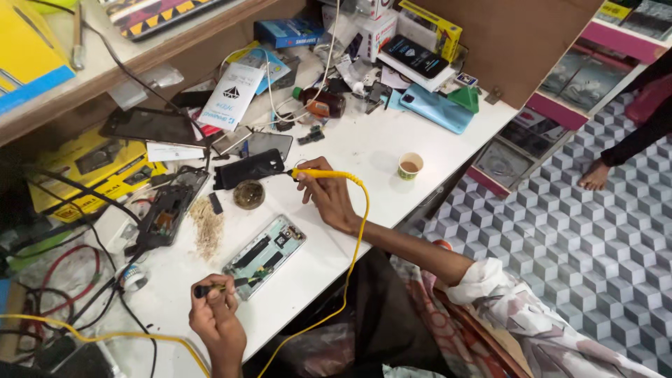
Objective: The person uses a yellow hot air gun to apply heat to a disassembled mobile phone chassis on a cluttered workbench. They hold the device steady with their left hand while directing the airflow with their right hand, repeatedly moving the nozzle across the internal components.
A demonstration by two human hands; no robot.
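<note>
An opened phone point(264, 255) lies on the white table point(364, 150), its circuit boards exposed. My left hand point(217, 318) grips a small black and yellow tool point(210, 288) whose tip reaches the phone's lower edge. My right hand point(327, 194) holds a yellow soldering iron point(318, 173) by its handle. The iron's tip points left toward a small round tin point(249, 194), and its yellow cable point(362, 224) loops down off the table edge.
Another opened phone point(168, 210) and a pile of tan shavings point(207, 225) lie left of the tin. A dark phone point(248, 169), a paper cup point(410, 166), a brown bottle point(323, 103), boxes and cables crowd the back. Another person's foot point(596, 175) stands on the patterned floor.
</note>
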